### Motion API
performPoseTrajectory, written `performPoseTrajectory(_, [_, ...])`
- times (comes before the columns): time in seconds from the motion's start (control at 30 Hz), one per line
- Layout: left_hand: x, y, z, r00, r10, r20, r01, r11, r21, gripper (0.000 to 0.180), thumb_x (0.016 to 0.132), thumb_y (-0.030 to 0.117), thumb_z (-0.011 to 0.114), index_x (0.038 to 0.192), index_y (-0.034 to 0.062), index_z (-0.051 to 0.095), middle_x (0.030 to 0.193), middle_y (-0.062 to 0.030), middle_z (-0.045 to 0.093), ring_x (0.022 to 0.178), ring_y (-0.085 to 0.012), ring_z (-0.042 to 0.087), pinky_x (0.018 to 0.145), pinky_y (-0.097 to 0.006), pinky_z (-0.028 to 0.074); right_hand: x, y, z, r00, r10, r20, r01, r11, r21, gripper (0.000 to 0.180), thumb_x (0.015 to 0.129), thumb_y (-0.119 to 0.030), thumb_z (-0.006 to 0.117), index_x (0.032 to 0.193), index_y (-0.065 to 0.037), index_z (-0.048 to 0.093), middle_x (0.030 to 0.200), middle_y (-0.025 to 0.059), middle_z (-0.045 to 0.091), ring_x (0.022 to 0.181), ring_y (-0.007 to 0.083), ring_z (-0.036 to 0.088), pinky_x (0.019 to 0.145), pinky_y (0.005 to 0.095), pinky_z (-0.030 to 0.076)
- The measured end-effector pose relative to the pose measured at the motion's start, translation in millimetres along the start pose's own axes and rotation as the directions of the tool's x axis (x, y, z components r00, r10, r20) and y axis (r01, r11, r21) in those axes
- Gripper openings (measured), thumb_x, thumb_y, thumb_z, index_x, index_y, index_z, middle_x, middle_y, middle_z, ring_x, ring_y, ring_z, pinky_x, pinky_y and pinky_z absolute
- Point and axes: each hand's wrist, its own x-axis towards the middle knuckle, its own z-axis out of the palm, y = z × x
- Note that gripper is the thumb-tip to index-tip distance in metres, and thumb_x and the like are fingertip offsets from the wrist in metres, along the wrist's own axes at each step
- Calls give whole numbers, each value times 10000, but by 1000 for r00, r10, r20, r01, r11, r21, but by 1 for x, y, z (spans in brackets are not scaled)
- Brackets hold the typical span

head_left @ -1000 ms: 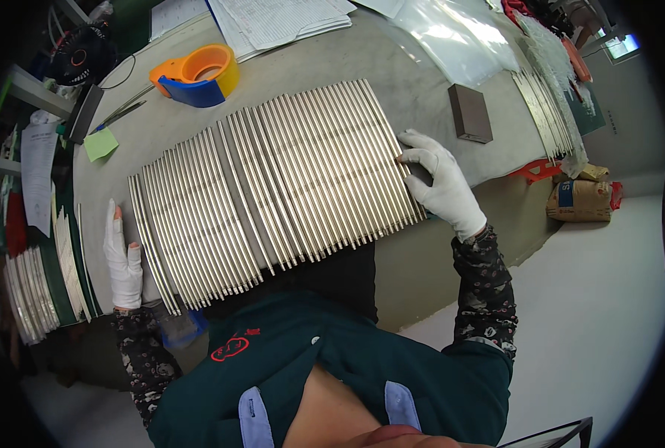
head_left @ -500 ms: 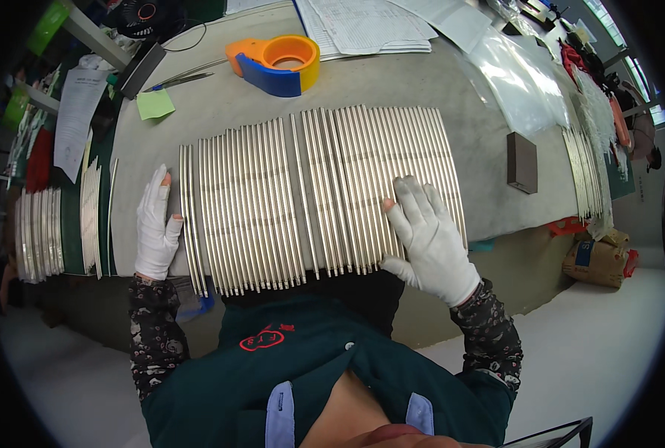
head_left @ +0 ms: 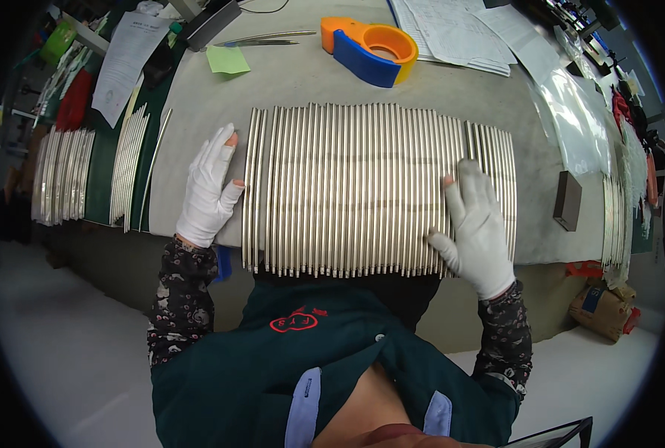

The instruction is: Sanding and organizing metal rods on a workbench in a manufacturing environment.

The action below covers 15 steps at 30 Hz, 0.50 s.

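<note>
Grey workbench, rod row now squared up across the front edge.

Row of thin metal rods was fanned and skewed a second ago; now it lies parallel, ends roughly flush, overhanging the near edge a little. Left hand, white glove, open and flat at the row's left end, fingers touching the outermost rod. Right hand, also gloved, open, palm down on top of the rods near the right end, not gripping. Looks like the bundle is being aligned, not picked. Tape dispenser and papers behind; more rods on the green mat to the left.
</note>
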Motion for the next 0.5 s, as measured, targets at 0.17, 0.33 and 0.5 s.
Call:
performPoseTrajectory(0.17, [3, 3, 3, 1000, -1, 17, 1, 1000, 7, 716, 937, 567, 403, 1403, 24, 395, 1433, -187, 404, 1309, -369, 402, 1102, -479, 283, -8, -57, 2, 881, -400, 253, 296, 883, 365, 682, 760, -428, 638, 1260, 10, 482, 1338, 234, 433, 1293, 393, 374, 1109, 480, 271])
performPoseTrajectory(0.33, [2, 3, 6, 1000, 8, 15, -8, 1000, 10, 682, 950, 529, 416, 1408, 25, 387, 1436, -186, 405, 1310, -376, 400, 1105, -486, 275, -24, -30, -29, 983, -22, -185, 69, 965, 252, 593, 611, -17, 722, 1179, -38, 554, 1190, 164, 562, 1072, 330, 573, 909, 408, 462])
performPoseTrajectory(0.5, [-7, -7, -2, 1000, 11, 27, -11, 1000, -9, 662, 967, 500, 406, 1408, 6, 382, 1452, -202, 385, 1331, -382, 375, 1110, -454, 274, -79, 42, -22, 741, 613, -274, -591, 789, 165, 223, 756, -7, 659, 976, -34, 632, 908, 84, 638, 821, 225, 617, 737, 345, 488])
